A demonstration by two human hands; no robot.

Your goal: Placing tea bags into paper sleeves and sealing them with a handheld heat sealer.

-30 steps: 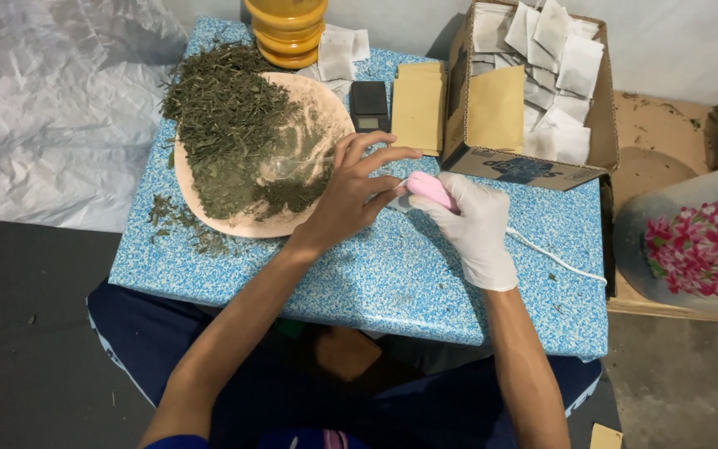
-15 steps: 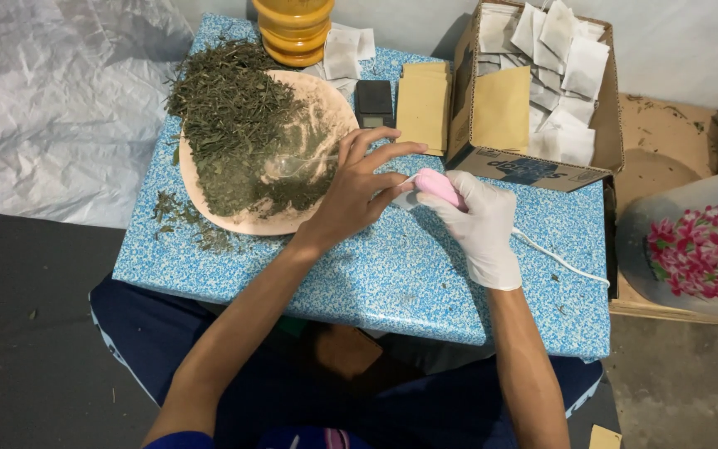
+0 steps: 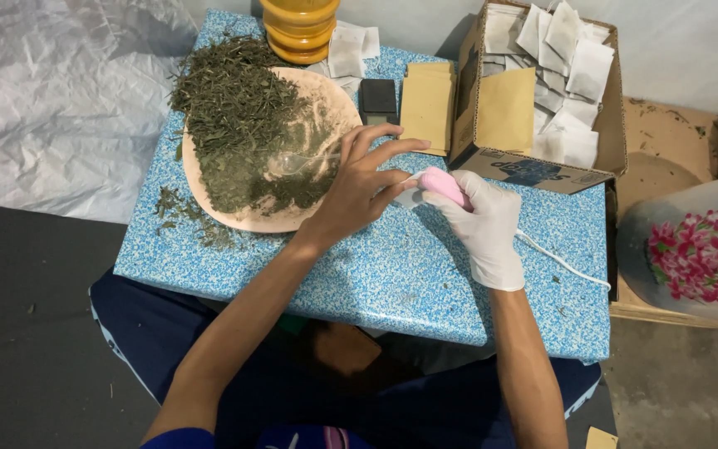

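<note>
Right now I see a small pink handheld device (image 3: 442, 185) near the middle of the tabletop (image 3: 392, 274), just in front of the cardboard box. My right hand (image 3: 484, 229), in a white glove, is wrapped around it from below and to the right, with the fingers curled closed on its body. A thin white cord (image 3: 563, 264) runs from under that hand across the tabletop toward the right edge. Beneath the pink tip lies a small white sachet (image 3: 409, 198), pinched between the device and my left hand (image 3: 359, 187). That hand is bare; its thumb and lower fingers rest at the sachet, while the index and middle fingers are spread and lifted. I cannot tell how firmly it grips the sachet.

Just left of my left hand sits a round pinkish plate (image 3: 326, 108) heaped with dried green leaves (image 3: 243, 116), and a clear spoon (image 3: 301, 162) lies in the pile. Loose leaf bits (image 3: 184, 212) are scattered on the blue speckled surface near the plate's lower left rim. Behind the hands are a small dark rectangular object (image 3: 378, 98) and a stack of tan paper envelopes (image 3: 428, 104). The open cardboard box (image 3: 533, 170) to the right holds many white sachets (image 3: 567, 75) and another tan envelope. A yellow jar (image 3: 299, 29) stands at the far edge, with a few white sachets beside it. At the far right is a pale surface with a pink flower pattern (image 3: 695, 258).
</note>
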